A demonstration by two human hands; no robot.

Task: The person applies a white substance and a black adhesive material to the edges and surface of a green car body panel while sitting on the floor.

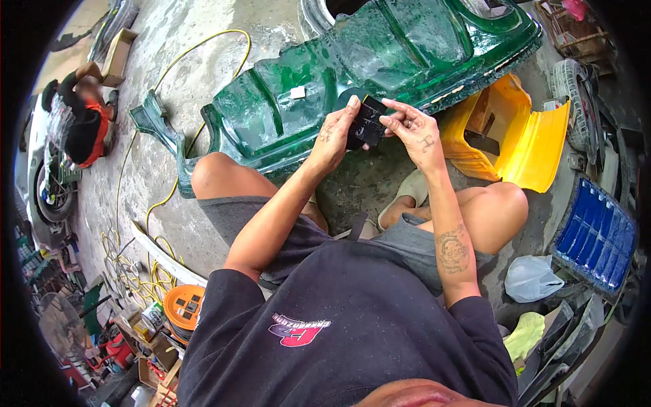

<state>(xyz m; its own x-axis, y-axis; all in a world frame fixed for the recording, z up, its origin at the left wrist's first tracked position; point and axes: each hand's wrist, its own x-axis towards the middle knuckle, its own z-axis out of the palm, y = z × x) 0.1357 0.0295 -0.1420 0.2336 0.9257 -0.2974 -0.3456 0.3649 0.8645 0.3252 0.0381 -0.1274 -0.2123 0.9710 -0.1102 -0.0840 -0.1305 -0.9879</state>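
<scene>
In front of my knees, my left hand (330,140) is closed on a black, flat, roughly rectangular piece (366,126) with glossy marks across its face. Its thumb lies along the left edge; the other fingers are mostly hidden behind. On the opposite side my right hand (418,138) has its fingers bent, with thumb and fingertips pinching at the piece's right edge. What the piece is, I cannot tell. Just beyond my hands lies a large translucent green moulded panel (305,88), ribbed and glossy. A small white block (298,92) rests on it.
A yellow moulded part (522,142) stands right of the panel, near a tyre (574,102). A blue slatted panel (595,234) and a white plastic bag (532,279) lie at right. Yellow hose (157,203) and an orange reel (182,305) are at left. Another person (87,122) crouches far left.
</scene>
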